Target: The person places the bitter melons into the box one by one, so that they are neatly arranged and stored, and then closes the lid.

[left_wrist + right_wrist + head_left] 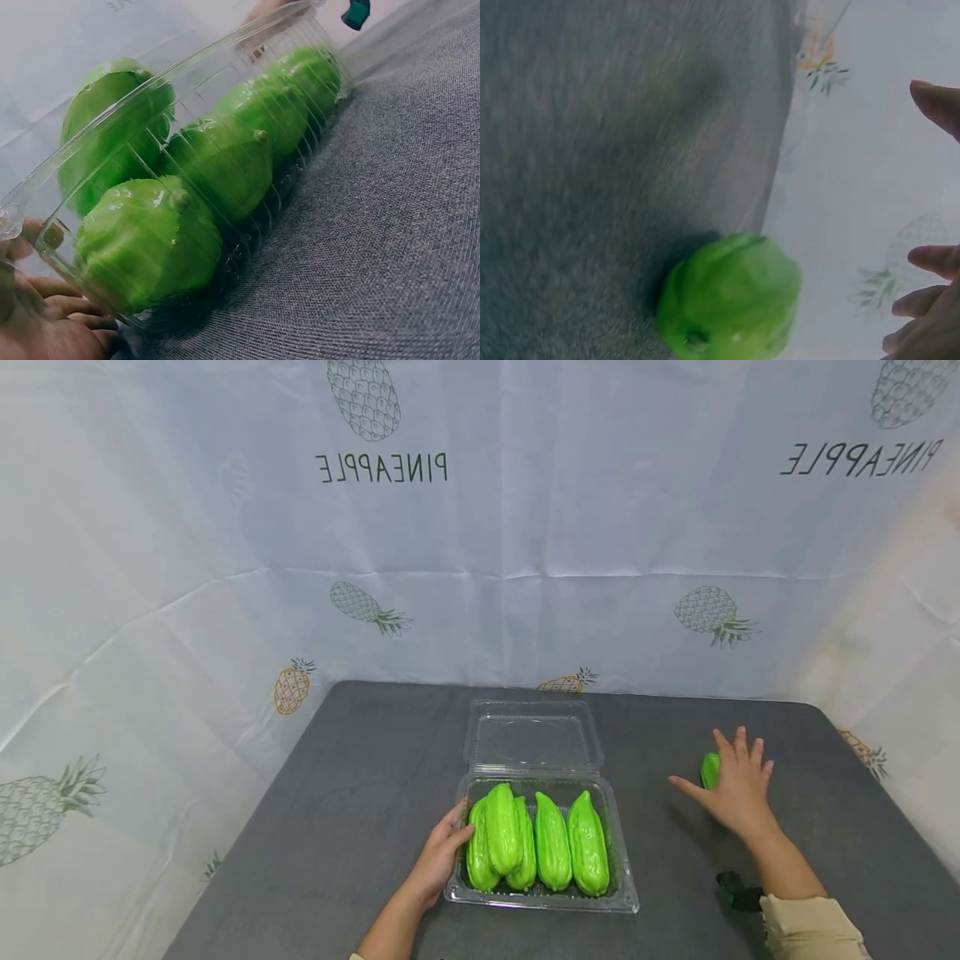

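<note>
A clear plastic clamshell container [621, 887] lies on the table with its lid [534, 735] folded back. Several glossy green, ridged gourd-like vegetables [588, 847] fill it, and one [504, 831] rests on top of others at the left. My left hand [437, 860] grips the container's left wall, thumb over the rim; in the left wrist view its fingers [71, 311] press against the outside corner. My right hand [738, 789] hovers with fingers spread over another green vegetable [709, 771], partly hidden behind it. The right wrist view shows that vegetable [731, 296] apart from the fingers [930, 259].
A dark strap-like object with a green part [738, 892] shows beside my right forearm. The grey table [360, 793] ends at a pineapple-printed cloth [465, 627] hanging along the back and sides.
</note>
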The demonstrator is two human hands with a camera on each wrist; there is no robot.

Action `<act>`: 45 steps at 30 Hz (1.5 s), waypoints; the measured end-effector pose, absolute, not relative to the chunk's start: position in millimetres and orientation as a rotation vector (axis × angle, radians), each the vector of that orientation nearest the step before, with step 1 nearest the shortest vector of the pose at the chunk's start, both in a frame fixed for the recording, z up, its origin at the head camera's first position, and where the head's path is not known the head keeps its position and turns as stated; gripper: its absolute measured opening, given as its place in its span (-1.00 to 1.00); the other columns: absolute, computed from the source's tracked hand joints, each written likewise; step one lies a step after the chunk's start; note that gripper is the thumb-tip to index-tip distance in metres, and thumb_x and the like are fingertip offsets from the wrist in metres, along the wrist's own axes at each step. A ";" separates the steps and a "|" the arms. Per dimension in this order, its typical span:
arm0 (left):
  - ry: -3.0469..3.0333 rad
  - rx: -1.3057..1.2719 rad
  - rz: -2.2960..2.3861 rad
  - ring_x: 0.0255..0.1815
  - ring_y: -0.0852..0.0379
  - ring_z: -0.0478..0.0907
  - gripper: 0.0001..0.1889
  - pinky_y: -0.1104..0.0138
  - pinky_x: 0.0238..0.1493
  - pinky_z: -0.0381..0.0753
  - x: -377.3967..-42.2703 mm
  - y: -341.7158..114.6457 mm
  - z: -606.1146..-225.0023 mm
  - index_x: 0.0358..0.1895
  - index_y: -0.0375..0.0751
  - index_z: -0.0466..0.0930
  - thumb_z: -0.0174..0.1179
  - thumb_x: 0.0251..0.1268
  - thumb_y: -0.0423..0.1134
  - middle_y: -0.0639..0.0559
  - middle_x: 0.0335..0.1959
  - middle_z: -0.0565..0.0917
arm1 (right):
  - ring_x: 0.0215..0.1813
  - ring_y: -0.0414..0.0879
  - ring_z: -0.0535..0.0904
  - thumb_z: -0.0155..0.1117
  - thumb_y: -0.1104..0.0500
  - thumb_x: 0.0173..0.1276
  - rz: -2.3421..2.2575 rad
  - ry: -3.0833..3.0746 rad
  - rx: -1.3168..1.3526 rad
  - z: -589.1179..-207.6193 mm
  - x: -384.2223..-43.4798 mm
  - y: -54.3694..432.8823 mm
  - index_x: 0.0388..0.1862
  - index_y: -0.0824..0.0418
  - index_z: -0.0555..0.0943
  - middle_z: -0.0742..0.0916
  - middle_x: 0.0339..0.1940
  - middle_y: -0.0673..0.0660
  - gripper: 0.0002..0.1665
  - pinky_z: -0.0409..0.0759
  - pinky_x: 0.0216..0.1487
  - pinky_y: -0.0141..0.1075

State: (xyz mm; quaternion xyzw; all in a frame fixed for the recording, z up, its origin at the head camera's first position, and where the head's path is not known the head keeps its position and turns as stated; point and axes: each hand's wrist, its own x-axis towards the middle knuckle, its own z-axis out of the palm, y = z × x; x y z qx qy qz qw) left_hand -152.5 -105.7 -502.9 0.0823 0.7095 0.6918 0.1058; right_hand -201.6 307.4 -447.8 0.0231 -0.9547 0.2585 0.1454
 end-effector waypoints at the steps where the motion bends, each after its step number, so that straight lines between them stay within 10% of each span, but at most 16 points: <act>1: 2.066 0.210 2.047 0.47 -0.33 -0.15 -0.30 -0.14 0.44 -0.16 -152.9 -105.0 -502.0 0.41 -0.54 -0.11 -0.12 0.41 -0.12 -0.42 0.44 0.01 | 0.37 0.56 -0.46 0.35 -0.20 0.09 0.739 -2.760 0.062 -449.0 -203.6 309.7 0.42 0.51 -0.04 -0.16 0.40 0.63 0.24 -0.43 0.24 0.47; 20: 2.057 0.172 2.047 0.48 -0.29 -0.14 -0.38 -0.09 0.46 -0.16 -151.0 -103.4 -495.2 0.40 -0.55 -0.11 -0.14 0.42 -0.28 -0.41 0.44 0.00 | 0.22 0.67 -0.02 0.29 -0.02 0.16 0.718 -3.049 0.021 -462.7 -218.7 331.7 0.30 0.59 0.11 0.14 0.25 0.72 -0.02 -0.13 0.11 0.55; 28: 2.072 0.161 2.044 0.48 -0.28 -0.13 -0.38 -0.09 0.46 -0.14 -151.4 -103.4 -496.2 0.40 -0.54 -0.10 -0.14 0.42 -0.28 -0.40 0.44 0.03 | 0.12 0.67 0.15 0.25 0.23 0.15 0.694 -3.079 0.094 -470.1 -219.5 335.4 0.32 0.62 0.06 0.07 0.26 0.74 -0.10 0.33 -0.05 0.38; 45: 2.071 0.150 2.038 0.48 -0.29 -0.15 -0.38 -0.10 0.46 -0.15 -149.7 -103.2 -496.2 0.41 -0.53 -0.10 -0.14 0.43 -0.27 -0.39 0.45 0.01 | -0.06 0.47 0.38 0.23 0.20 0.13 0.719 -3.013 -0.007 -474.3 -217.5 337.7 0.28 0.54 0.15 0.23 0.18 0.66 -0.18 0.43 -0.28 0.14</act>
